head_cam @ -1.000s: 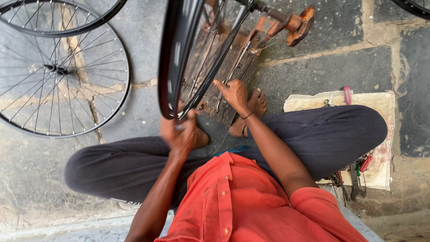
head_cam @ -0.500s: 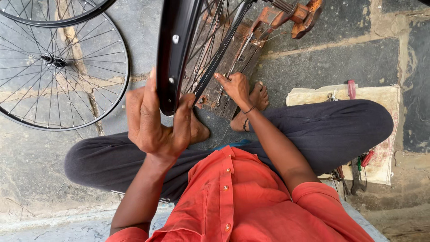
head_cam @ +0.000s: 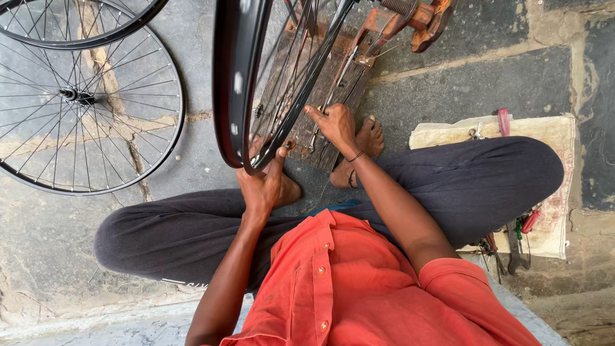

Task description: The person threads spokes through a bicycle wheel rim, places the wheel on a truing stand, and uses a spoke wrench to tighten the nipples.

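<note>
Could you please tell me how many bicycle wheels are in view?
3: one upright in the stand gripped by the left hand, one flat on the floor, one cut off top left.

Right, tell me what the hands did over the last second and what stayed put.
The left hand, open against the black rim half a second ago, dropped to the rim's lower edge and closed its grip there. The right hand stayed among the spokes by the wooden board. The loose wheel on the stone floor and the crossed legs did not move.
</note>
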